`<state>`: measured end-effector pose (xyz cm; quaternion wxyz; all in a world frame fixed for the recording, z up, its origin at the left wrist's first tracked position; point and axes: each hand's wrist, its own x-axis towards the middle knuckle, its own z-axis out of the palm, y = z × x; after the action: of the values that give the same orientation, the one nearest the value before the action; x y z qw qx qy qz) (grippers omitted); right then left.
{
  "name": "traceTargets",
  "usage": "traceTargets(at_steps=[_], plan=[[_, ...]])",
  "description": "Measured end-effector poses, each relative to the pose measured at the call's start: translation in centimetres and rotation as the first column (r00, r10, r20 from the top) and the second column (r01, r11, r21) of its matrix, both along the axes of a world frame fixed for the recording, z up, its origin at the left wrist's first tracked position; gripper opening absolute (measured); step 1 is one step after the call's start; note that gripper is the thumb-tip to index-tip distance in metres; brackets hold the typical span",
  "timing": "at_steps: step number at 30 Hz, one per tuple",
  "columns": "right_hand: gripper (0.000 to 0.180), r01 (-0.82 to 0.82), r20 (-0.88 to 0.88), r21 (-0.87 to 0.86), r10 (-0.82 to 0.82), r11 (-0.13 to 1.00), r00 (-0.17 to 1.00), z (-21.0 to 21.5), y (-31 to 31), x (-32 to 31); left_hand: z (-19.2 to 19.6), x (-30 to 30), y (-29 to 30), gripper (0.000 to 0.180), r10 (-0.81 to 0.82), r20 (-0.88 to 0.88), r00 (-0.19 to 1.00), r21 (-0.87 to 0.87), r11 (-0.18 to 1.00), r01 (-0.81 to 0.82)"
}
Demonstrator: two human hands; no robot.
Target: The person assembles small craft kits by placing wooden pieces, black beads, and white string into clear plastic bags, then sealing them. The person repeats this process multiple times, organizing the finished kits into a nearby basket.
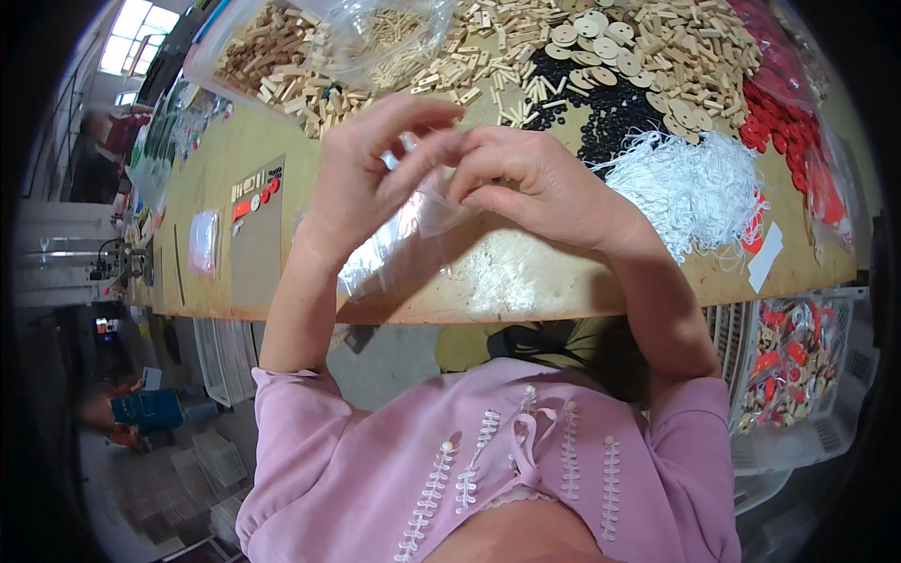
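Note:
Both of my hands meet over the near middle of the table, with a small clear plastic bag (439, 208) between them. My left hand (368, 174) has its fingers curled and its thumb stretched toward the other hand, on the bag's film. Thumb and fingers of my right hand (544, 186) are pinched together at the bag's upper edge. Whether anything lies inside the bag is hard to see. Just under my hands, more clear bags (371, 267) lie on the table, partly covered by my left wrist.
Wooden blocks (488, 38), wooden discs (601, 47), black beads (610, 117), white strings (690, 192) and red pieces (798, 141) are heaped across the table. A brown sample board (255, 253) lies left. A crate of filled bags (793, 366) stands right, below the edge. Another person (150, 408) is at lower left.

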<state>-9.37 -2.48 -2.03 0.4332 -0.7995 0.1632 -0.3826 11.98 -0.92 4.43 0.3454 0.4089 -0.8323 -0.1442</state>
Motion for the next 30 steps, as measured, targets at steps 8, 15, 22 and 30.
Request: traceTargets(at_steps=[8,15,22,30], plan=[[0.008,-0.139,-0.041,0.056,0.141,0.989,0.989,1.0,0.8,0.0,-7.7,-0.8,-11.0,0.031,0.171,0.331,0.928,0.256,0.930,-0.263],[0.006,-0.072,0.002,-0.014,0.072,0.997,0.997,0.0,0.4,0.0,-10.2,-3.2,-13.8,0.034,0.210,0.425,0.881,0.252,0.907,-0.338],[0.005,-0.068,-0.026,0.030,0.069,0.997,0.997,0.5,0.2,-0.2,-9.9,-2.1,-15.0,0.030,0.077,0.415,0.907,0.440,0.855,-0.275],[0.008,0.103,-0.066,0.143,-0.095,0.984,0.993,0.1,-1.2,-1.2,-3.4,-0.3,-7.9,0.018,0.189,-0.316,0.930,0.691,0.718,0.089]])
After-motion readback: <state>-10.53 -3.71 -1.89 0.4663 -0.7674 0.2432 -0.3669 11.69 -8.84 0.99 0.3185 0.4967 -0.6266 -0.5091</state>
